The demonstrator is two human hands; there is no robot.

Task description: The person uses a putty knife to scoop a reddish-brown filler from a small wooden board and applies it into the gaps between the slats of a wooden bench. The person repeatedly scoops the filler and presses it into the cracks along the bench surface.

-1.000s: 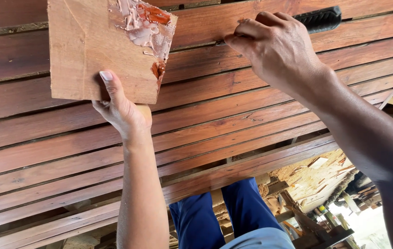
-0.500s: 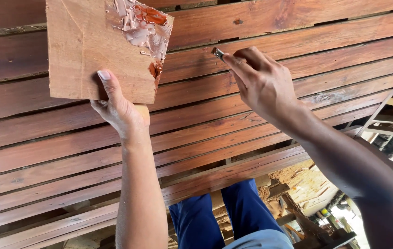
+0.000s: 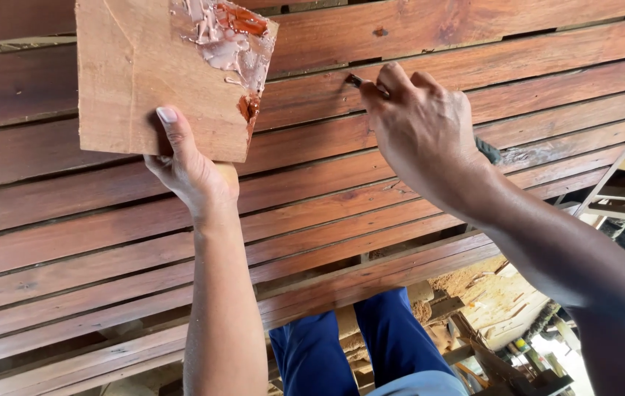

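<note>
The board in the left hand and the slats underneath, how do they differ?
The board is pale tan; the slats are darker reddish brown. The board is one short, wide piece held up by the left hand; the slats are long, narrow strips lying side by side with gaps. The board carries smeared pinkish and red-brown paste at its corner; the slats show none. Both are bare wood.

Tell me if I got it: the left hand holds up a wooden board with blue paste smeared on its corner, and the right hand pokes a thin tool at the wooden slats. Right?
Nearly. The paste on the wooden board is reddish-brown and whitish, not blue, as the head view shows. The left hand does hold the board up, and the right hand does press a thin tool against the wooden slats.
</note>
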